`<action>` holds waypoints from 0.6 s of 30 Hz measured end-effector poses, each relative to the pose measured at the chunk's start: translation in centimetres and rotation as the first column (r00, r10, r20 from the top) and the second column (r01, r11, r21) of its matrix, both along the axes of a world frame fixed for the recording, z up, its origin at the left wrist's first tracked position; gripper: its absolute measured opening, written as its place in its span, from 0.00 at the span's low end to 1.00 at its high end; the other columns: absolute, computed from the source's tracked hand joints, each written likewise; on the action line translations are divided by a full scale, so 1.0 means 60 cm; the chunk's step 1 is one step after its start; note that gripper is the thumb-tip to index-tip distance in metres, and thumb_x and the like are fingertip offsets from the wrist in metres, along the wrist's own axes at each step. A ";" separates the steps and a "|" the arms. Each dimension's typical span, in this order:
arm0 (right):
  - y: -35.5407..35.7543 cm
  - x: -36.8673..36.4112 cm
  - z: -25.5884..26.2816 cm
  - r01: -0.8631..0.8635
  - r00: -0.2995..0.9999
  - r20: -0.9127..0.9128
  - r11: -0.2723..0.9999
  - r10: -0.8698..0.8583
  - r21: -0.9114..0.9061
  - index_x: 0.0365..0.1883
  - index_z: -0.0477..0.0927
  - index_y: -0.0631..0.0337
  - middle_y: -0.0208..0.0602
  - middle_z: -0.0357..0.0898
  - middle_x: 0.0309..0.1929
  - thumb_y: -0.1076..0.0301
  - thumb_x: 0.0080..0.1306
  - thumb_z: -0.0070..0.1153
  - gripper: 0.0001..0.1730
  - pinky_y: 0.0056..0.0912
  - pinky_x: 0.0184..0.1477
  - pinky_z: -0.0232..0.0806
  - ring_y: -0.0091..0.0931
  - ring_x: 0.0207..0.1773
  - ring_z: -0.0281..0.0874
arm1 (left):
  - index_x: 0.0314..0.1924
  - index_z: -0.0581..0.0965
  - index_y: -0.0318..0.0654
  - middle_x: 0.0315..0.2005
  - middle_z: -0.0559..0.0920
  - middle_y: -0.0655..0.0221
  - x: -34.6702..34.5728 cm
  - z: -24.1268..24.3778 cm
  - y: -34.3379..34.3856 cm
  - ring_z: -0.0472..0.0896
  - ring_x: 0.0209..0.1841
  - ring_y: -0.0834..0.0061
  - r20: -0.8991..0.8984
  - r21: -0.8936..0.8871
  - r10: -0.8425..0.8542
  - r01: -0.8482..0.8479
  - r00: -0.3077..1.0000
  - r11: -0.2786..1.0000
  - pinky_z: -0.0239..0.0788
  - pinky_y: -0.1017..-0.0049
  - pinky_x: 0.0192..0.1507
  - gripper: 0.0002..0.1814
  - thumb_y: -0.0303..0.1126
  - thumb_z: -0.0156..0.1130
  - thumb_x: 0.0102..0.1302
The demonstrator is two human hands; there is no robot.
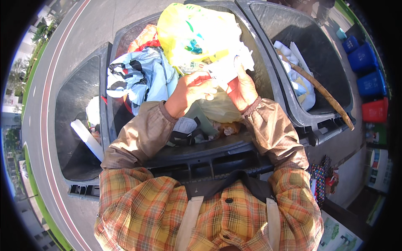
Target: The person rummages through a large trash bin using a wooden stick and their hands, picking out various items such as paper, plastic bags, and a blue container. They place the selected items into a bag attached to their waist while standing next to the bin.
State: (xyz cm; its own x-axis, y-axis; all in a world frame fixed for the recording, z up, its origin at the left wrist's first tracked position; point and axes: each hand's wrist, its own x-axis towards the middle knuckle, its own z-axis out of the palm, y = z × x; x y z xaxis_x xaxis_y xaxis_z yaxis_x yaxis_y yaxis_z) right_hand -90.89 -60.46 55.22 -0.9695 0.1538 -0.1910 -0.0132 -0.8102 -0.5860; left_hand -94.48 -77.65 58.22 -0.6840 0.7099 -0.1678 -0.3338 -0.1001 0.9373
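Both my hands are over the middle wheeled bin (pixel 273 97), which is full of rubbish. Between them is a white piece (pixel 224 67), paper or thin plastic, too bright in the sun to tell which. My right hand (pixel 246 89) pinches it, thumb on top. The fingers of my left hand (pixel 190 94) are curled at its left edge. Just beyond lies a yellow plastic bag (pixel 176 34), largely washed out by glare. A light blue and black plastic bag (pixel 141 72) bulges to the left, with a red-orange bag (pixel 146 37) behind it. Below my hands sits a translucent yellowish bag (pixel 220 106).
The left bin (pixel 75 94) holds a long white piece (pixel 86 136). A wooden stick (pixel 323 88) leans across the rim of the right bin (pixel 333 62), above white packaging (pixel 287 51). Blue tubs (pixel 362 58) and a red tub (pixel 375 109) stand far right. A road runs along the left.
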 end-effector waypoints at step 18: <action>0.002 0.010 0.011 0.123 0.979 -0.173 0.989 -0.108 0.080 0.49 0.71 0.57 0.28 0.74 0.45 0.68 0.63 0.54 0.16 0.29 0.47 0.68 0.23 0.47 0.73 | 0.52 0.68 0.34 0.43 0.75 0.66 -0.002 -0.031 0.026 0.74 0.43 0.74 -0.092 0.315 -0.042 0.069 0.995 0.947 0.67 0.72 0.46 0.17 0.26 0.51 0.62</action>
